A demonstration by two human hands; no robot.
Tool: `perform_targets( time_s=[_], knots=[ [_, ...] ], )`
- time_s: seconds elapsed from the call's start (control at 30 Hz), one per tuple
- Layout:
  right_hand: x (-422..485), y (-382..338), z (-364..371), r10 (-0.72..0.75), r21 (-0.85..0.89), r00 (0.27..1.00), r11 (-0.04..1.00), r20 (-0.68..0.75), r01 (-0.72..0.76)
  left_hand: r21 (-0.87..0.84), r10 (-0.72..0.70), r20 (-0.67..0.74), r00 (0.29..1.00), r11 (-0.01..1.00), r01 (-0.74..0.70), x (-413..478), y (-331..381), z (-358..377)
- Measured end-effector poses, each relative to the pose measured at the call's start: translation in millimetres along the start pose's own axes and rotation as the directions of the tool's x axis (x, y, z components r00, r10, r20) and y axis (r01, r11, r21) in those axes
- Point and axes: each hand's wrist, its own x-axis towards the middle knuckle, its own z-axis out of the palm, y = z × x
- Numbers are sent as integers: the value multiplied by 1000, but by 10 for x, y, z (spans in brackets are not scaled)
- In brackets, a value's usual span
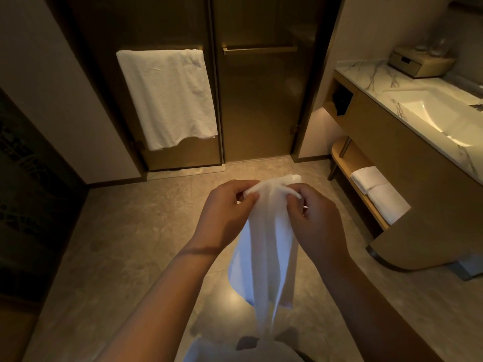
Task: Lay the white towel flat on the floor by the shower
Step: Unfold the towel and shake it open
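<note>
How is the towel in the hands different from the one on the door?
The held towel is bunched at its top, gripped by the left hand and right hand; the door towel hangs spread out. The held towel looks narrow; the door towel wide. Both are white.

Forearms enter from 7 and 5 o'clock; the left hand (pixel 227 212) and right hand (pixel 316 220) sit close together, each pinching the white towel (pixel 264 257) at its top.
</note>
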Motion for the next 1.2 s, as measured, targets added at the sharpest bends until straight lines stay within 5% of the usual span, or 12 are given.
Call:
perform_targets(
  time_s=[0.5,0.97,1.2],
  knots=[
    [66,342,-322,196,-41,975,979,-100,-201,-60,-116,-97,988,992,111,49,-146,-196],
    [74,8,31,-71,-74,985,994,157,84,-29,125,-12,992,992,-125,7,57,-3],
    [88,3,115,-58,3,980,998,188,59,-43,139,-37,990,989,-141,-33,44,-21]
  ],
)
